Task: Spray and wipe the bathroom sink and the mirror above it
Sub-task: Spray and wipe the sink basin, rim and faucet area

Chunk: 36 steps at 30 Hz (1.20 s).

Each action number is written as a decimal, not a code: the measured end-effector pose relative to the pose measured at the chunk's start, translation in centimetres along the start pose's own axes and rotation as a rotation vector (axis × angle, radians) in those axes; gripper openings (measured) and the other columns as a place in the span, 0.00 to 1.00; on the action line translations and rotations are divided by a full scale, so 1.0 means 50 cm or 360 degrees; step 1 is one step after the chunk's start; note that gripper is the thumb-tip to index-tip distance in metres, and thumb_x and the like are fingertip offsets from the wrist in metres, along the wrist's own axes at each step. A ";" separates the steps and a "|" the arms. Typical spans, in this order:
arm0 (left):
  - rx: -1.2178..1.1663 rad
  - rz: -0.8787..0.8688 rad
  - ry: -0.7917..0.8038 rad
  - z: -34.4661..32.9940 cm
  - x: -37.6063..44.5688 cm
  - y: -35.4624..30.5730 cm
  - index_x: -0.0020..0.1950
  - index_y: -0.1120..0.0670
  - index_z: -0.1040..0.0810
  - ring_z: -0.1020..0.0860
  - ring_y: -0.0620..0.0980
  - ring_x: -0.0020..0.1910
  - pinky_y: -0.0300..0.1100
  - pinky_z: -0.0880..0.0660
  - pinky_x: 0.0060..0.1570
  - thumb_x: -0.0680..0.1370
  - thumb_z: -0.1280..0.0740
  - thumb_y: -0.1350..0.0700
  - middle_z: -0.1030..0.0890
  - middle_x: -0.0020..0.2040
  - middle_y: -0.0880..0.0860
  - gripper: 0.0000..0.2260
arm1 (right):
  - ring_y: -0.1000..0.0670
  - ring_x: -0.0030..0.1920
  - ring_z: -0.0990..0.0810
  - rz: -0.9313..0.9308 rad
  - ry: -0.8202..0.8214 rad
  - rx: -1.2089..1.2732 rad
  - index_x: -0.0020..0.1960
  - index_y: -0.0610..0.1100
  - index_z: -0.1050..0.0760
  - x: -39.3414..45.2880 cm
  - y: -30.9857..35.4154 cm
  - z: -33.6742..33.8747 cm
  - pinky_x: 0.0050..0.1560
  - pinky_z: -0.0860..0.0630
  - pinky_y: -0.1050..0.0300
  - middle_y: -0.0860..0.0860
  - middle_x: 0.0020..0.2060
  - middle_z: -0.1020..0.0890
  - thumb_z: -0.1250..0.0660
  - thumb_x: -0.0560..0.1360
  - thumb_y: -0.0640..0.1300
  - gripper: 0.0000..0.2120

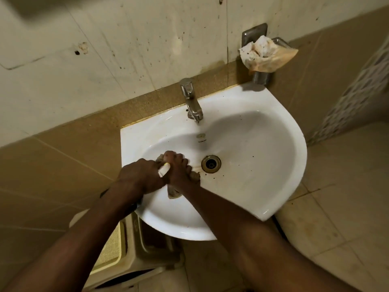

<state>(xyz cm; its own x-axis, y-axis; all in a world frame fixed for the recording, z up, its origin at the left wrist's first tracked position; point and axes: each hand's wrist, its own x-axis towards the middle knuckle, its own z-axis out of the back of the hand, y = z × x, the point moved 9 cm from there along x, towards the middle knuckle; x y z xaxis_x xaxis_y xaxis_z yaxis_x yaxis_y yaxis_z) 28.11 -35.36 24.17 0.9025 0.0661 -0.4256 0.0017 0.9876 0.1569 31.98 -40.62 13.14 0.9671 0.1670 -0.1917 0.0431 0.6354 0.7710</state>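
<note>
A white wall-mounted sink (263, 157) fills the middle of the view, with a chrome tap (190, 98) at its back and a brass-coloured drain (211, 163) in the bowl. Dark specks and a brownish stain lie around the drain. Both hands meet over the left part of the bowl. My left hand (140, 175) and my right hand (179, 167) are both closed around a wet, dirty brownish cloth (173, 191), which hangs down between them. A small whitish object shows between the hands; what it is cannot be told. The mirror is out of view.
A metal wall holder (261, 76) to the right of the tap carries a crumpled stained cloth (265, 53). The speckled cream wall (126, 49) rises behind the sink. A cream plastic stool (117, 245) stands under the sink's left side, on the tiled floor (336, 207).
</note>
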 end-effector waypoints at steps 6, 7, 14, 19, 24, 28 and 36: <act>-0.0055 -0.0321 0.0311 -0.031 -0.037 -0.031 0.61 0.43 0.25 0.21 0.52 0.52 0.46 0.24 0.52 0.70 0.36 0.43 0.19 0.55 0.53 0.20 | 0.52 0.50 0.26 0.0720 0.0398 0.0148 0.59 0.43 0.26 -0.042 0.037 0.017 0.50 0.32 0.65 0.47 0.52 0.22 0.32 0.71 0.46 0.18; -0.0162 -0.0430 0.0432 -0.041 -0.055 -0.042 0.58 0.41 0.23 0.21 0.51 0.51 0.45 0.24 0.54 0.69 0.34 0.45 0.18 0.54 0.51 0.18 | 0.54 0.47 0.25 0.0790 0.0598 0.0161 0.59 0.43 0.26 -0.071 0.038 0.019 0.46 0.32 0.66 0.48 0.49 0.20 0.32 0.70 0.44 0.17; 0.0246 -0.0926 0.0616 -0.086 -0.140 -0.164 0.68 0.47 0.29 0.26 0.53 0.63 0.46 0.28 0.59 0.73 0.34 0.47 0.24 0.64 0.51 0.23 | 0.65 0.35 0.23 0.0268 0.1866 -0.0382 0.65 0.42 0.31 -0.201 -0.141 0.149 0.35 0.27 0.69 0.56 0.45 0.25 0.36 0.76 0.33 0.18; 0.0514 -0.1230 0.0314 -0.064 -0.139 -0.227 0.68 0.48 0.30 0.26 0.53 0.62 0.46 0.31 0.61 0.77 0.36 0.48 0.23 0.61 0.52 0.20 | 0.54 0.47 0.22 0.0173 0.1826 -0.0423 0.59 0.52 0.27 -0.194 -0.179 0.207 0.44 0.23 0.57 0.51 0.54 0.23 0.34 0.73 0.34 0.19; 0.0627 -0.1206 0.0262 -0.065 -0.122 -0.216 0.67 0.48 0.30 0.26 0.51 0.62 0.45 0.33 0.61 0.77 0.37 0.46 0.23 0.61 0.50 0.20 | 0.67 0.32 0.24 0.0169 0.1643 -0.0196 0.64 0.41 0.30 -0.238 -0.120 0.172 0.33 0.29 0.73 0.56 0.44 0.24 0.37 0.76 0.33 0.18; 0.0585 -0.1184 0.0186 -0.072 -0.103 -0.226 0.65 0.48 0.28 0.25 0.52 0.60 0.44 0.33 0.59 0.77 0.37 0.46 0.22 0.59 0.50 0.18 | 0.57 0.40 0.24 0.0166 0.1578 -0.0320 0.57 0.49 0.26 -0.264 -0.131 0.230 0.42 0.29 0.63 0.54 0.45 0.22 0.33 0.75 0.49 0.12; 0.0371 -0.1256 0.0033 -0.076 -0.056 -0.338 0.63 0.52 0.27 0.23 0.54 0.57 0.46 0.30 0.58 0.77 0.36 0.48 0.20 0.57 0.54 0.16 | 0.42 0.58 0.30 0.0215 0.0741 -0.1738 0.58 0.52 0.29 -0.148 -0.230 0.377 0.58 0.38 0.47 0.47 0.57 0.26 0.41 0.76 0.55 0.14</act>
<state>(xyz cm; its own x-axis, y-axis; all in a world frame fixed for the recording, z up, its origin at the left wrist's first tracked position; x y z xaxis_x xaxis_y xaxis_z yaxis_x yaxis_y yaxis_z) 23.91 -51.68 19.34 0.5901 -0.6304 -0.5043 0.7238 0.6899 -0.0155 29.07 -63.36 17.16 0.7540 0.3956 -0.5244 -0.5057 0.8591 -0.0790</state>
